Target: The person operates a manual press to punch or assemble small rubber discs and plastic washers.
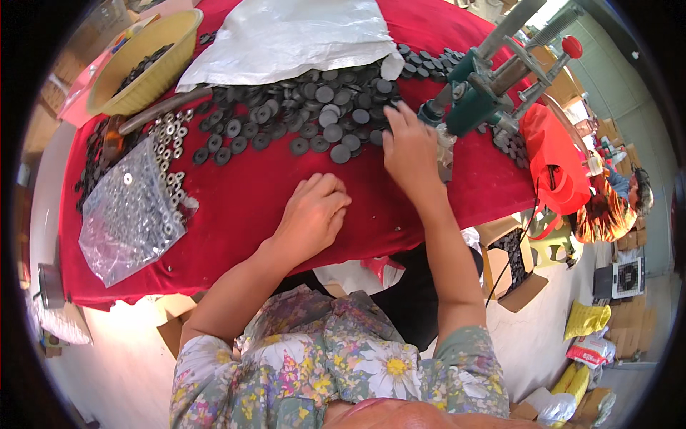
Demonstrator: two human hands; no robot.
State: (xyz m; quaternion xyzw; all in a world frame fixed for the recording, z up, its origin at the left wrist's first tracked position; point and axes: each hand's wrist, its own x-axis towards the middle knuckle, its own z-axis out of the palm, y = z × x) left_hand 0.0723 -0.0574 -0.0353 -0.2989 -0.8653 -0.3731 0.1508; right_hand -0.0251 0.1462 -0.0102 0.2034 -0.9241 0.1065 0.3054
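Note:
My left hand (pixel 314 214) rests on the red tablecloth (pixel 243 200), fingers curled inward; whether it holds anything is hidden. My right hand (pixel 409 146) reaches forward to the near edge of a heap of dark round discs (pixel 314 107), fingertips touching the discs right beside the base of a green hand press (pixel 475 96). What lies under those fingers is hidden.
A clear bag of small metal washers (pixel 128 211) lies at the left, loose washers (pixel 170 136) beside it. A yellow bowl (pixel 146 61) of discs stands at back left, a white plastic sheet (pixel 286 36) behind the heap. A red bag (pixel 554 161) hangs right. Another person (pixel 614 204) sits far right.

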